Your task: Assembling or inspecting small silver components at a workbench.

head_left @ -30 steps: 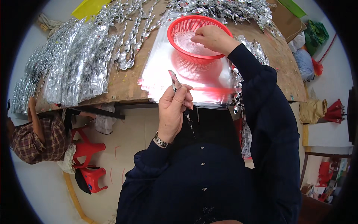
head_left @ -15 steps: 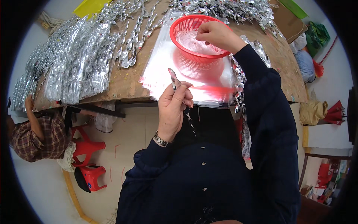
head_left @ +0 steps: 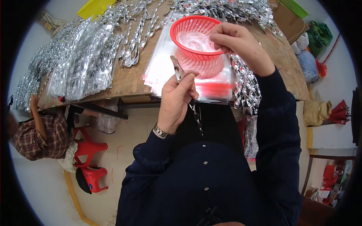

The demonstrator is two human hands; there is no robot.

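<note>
My left hand (head_left: 177,96) pinches a silver spiral strip (head_left: 176,69), right hand (head_left: 235,43) pinched at the red basket (head_left: 196,35) rim; I'd say a snagged thread could tip it.

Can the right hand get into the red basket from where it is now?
Probably yes. The right hand is already at the rim of the red basket, fingertips over its open top, with nothing covering it. The left hand holds a silver spiral strip lower down, clear of the way.

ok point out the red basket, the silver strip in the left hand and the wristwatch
red basket (head_left: 180,37), head view, left rim
silver strip (head_left: 176,68), head view, upper end
wristwatch (head_left: 161,131), head view, metal band
</note>
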